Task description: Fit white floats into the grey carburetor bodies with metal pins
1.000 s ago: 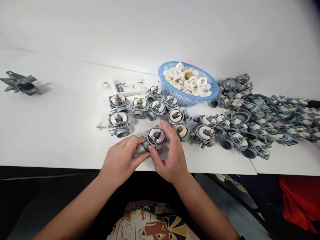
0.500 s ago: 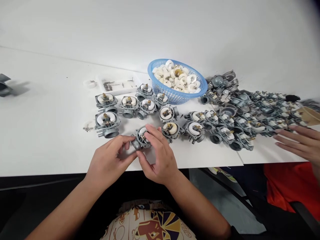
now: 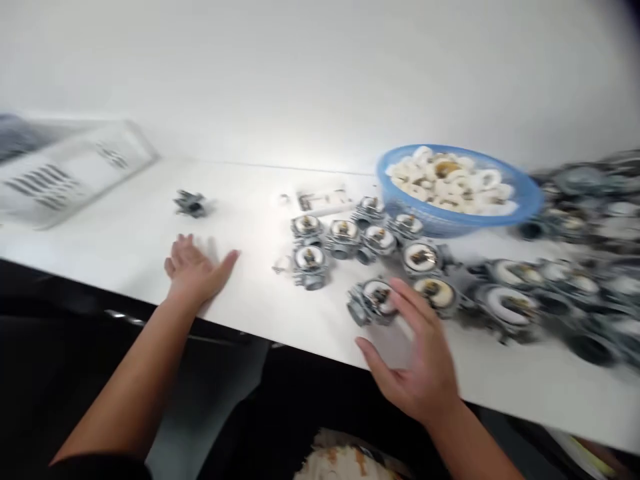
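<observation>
White desk point(image 3: 250, 293) fills the blurred view, a blue plastic basket point(image 3: 530, 199) of white rings point(image 3: 450, 177) towards its right. Both hands have let go — the left hand point(image 3: 197, 270) lies flat and open by the front edge, the right hand point(image 3: 420, 363) hovers spread over the grey metal carburettor body point(image 3: 370, 303), now set down near that edge. Blur hides any fingertip contact; the pile point(image 3: 575, 287) at right is cut off.

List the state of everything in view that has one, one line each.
Nearest carburetor body: on the table, float side up.
Left hand: open, flat on the table, empty.
Right hand: open, fingers spread over that body; blur hides whether they touch.
Blue basket: upright, full of white floats.
Lone carburetor body: lying apart, far left.
</observation>
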`<state>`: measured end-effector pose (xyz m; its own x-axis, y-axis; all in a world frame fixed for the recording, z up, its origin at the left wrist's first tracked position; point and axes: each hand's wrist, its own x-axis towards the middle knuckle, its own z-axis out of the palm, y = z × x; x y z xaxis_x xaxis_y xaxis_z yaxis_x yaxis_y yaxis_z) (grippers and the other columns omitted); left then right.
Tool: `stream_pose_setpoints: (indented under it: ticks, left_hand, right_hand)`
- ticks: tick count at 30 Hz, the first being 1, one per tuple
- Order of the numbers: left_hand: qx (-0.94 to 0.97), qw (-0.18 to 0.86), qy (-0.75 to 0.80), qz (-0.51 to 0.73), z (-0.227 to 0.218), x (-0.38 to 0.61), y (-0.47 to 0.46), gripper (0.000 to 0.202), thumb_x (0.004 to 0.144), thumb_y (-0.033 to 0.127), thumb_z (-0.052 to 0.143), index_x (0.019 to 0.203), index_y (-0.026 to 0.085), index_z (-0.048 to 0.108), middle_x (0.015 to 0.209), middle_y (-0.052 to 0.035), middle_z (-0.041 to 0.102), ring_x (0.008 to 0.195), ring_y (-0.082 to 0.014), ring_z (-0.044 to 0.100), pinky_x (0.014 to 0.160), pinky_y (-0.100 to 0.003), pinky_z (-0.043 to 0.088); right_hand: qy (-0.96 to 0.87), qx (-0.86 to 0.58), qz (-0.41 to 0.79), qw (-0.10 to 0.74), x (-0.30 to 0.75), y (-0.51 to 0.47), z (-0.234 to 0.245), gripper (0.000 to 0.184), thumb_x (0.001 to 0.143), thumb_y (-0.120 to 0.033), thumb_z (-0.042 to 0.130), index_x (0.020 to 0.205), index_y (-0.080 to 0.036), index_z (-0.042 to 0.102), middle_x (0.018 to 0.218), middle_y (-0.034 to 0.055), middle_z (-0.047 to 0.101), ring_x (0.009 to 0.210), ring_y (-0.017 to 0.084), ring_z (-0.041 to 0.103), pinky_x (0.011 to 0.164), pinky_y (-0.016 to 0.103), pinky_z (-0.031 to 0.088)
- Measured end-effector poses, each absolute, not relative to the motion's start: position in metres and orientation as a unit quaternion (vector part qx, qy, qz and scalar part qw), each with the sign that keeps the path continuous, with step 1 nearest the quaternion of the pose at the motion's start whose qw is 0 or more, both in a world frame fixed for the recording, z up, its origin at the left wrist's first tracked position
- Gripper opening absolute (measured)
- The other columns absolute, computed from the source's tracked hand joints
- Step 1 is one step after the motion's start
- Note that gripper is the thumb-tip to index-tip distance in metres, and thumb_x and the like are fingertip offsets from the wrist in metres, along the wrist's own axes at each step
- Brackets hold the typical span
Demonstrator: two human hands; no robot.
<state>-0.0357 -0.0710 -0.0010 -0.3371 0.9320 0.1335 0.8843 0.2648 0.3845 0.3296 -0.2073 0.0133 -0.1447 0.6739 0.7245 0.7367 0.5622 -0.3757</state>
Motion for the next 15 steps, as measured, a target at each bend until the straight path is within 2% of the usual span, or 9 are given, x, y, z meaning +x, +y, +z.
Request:
stream_pose_setpoints:
  ticks: [1, 3, 8, 11, 13, 15]
  left_hand:
    - [0.57, 0.054, 0.806, 0.15, 0.001, -0.059, -0.053, 0.113, 0.081, 0.081, 0.047, 0.158, 0.004, 0.015, 0.168, -0.0275, 0.013, 0.156, -0.0464, 0.003, 0.124, -0.069, 0.002]
    - [0.554, 0.074, 0.825, 0.09, 0.006, -0.1, -0.02, 0.115, 0.08, 0.085, 0.039, 0.159, 0.003, 0.019, 0.168, -0.0245, 0.016, 0.157, -0.043, 0.002, 0.126, -0.063, 0.004]
    - [0.486, 0.047, 0.868, 0.096, 0.014, -0.155, 0.034, 0.127, 0.077, 0.088, 0.033, 0.159, -0.005, 0.008, 0.168, -0.0277, 0.014, 0.156, -0.0448, 0.007, 0.125, -0.062, 0.009]
    - [0.497, 0.047, 0.862, 0.093, 0.013, -0.168, 0.05, 0.124, 0.077, 0.088, 0.034, 0.16, 0.0, 0.011, 0.168, -0.026, 0.016, 0.155, -0.0457, 0.011, 0.123, -0.067, 0.01]
    - [0.516, 0.053, 0.85, 0.086, 0.012, -0.176, 0.057, 0.119, 0.077, 0.087, 0.036, 0.161, 0.005, 0.016, 0.169, -0.0226, 0.016, 0.156, -0.0446, 0.012, 0.123, -0.066, 0.008]
    - [0.539, 0.063, 0.836, 0.08, 0.013, -0.182, 0.059, 0.115, 0.078, 0.086, 0.038, 0.161, 0.008, 0.021, 0.169, -0.0197, 0.017, 0.156, -0.0431, 0.012, 0.124, -0.064, 0.007]
  right_hand:
    - [-0.75, -0.475, -0.042, 0.458, 0.331, -0.206, 0.012, 0.075, 0.086, -0.029, 0.073, 0.151, -0.02, 0.038, 0.145, 0.0173, 0.053, 0.136, 0.036, 0.052, 0.106, 0.053, 0.053]
    - [-0.747, -0.485, -0.059, 0.452, 0.333, -0.204, 0.007, 0.076, 0.086, -0.035, 0.074, 0.152, -0.022, 0.039, 0.142, 0.0159, 0.056, 0.133, 0.037, 0.054, 0.102, 0.051, 0.055]
    - [-0.742, -0.501, -0.111, 0.431, 0.334, -0.204, -0.006, 0.074, 0.089, -0.053, 0.069, 0.152, -0.027, 0.041, 0.14, 0.0137, 0.058, 0.138, 0.043, 0.048, 0.107, 0.058, 0.047]
    - [-0.728, -0.519, -0.113, 0.434, 0.334, -0.205, -0.01, 0.077, 0.088, -0.053, 0.069, 0.155, -0.031, 0.039, 0.136, 0.0127, 0.061, 0.137, 0.046, 0.048, 0.108, 0.065, 0.044]
    - [-0.711, -0.527, -0.107, 0.454, 0.335, -0.203, -0.011, 0.082, 0.08, -0.054, 0.075, 0.154, -0.039, 0.042, 0.128, 0.0115, 0.066, 0.132, 0.048, 0.052, 0.105, 0.068, 0.046]
    - [-0.692, -0.534, -0.097, 0.477, 0.335, -0.2, -0.011, 0.088, 0.068, -0.053, 0.083, 0.148, -0.05, 0.047, 0.118, 0.0103, 0.07, 0.124, 0.048, 0.057, 0.097, 0.066, 0.052]
